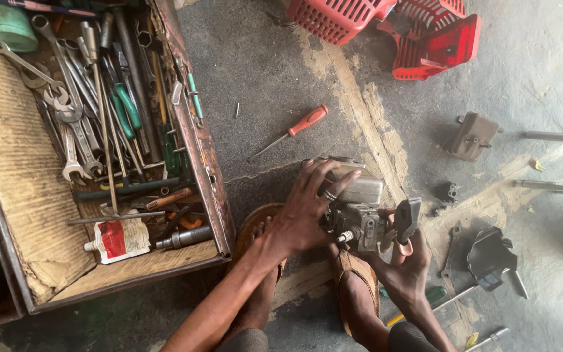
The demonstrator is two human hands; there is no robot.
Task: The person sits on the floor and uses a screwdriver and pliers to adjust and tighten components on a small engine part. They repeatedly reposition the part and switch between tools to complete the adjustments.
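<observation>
— Rough grey concrete floor (281,72), cracked and patched with sandy streaks; what sits on it?

— A small metal engine (354,212), low and just right of the middle, right by the person's sandalled feet. The left hand (304,208) lies over its top and side, fingers (324,171) spread wide, a ring on one of them.

— And the other hand?

— The right hand (404,264) comes up from below on the engine's right side. Its fingers are curled around a dark blocky part (407,218) held against the engine, thumb pressed to it.

— What lies around?

— A red-handled screwdriver (291,130) on the floor just above the engine, apart from it. To the left, an open rusty toolbox (197,140) crammed with spanners (70,117), green-handled tools and a red-and-white squeeze pouch (117,240). Red plastic covers (425,39) lie at the top edge. On the right, a brown metal housing (472,135), a small black piece (449,192), and a dark cover (490,254), all well apart from the hands.
</observation>
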